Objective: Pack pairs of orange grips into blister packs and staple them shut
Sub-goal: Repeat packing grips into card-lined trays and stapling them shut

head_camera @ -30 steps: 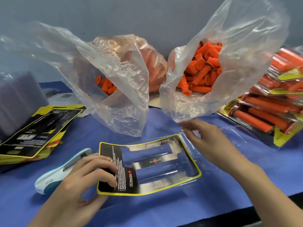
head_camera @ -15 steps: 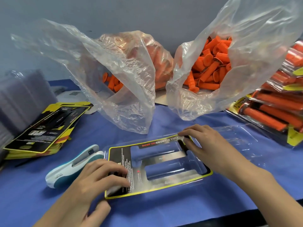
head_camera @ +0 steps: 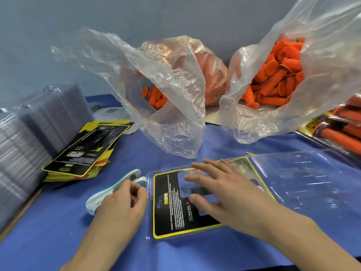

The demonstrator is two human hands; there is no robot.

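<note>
An open clear blister pack (head_camera: 304,180) lies on the blue table, its left half holding a black and yellow card (head_camera: 170,210). My right hand (head_camera: 224,194) rests flat on that card with the fingers spread. My left hand (head_camera: 123,206) lies over a blue and white stapler (head_camera: 119,184), just left of the pack, with its fingers curled; I cannot tell whether it holds anything. Loose orange grips fill two clear plastic bags behind: one at centre (head_camera: 156,98) and one at the right (head_camera: 277,79).
A pile of black and yellow cards (head_camera: 88,151) lies at the left, with stacked clear blister shells (head_camera: 29,145) beside it at the far left. Packed blister packs with orange grips (head_camera: 341,132) are piled at the right edge. A grey wall stands behind.
My left hand has left the card's left edge and moved over the stapler. My right hand has slid from the card's far edge onto its middle and flattened.
</note>
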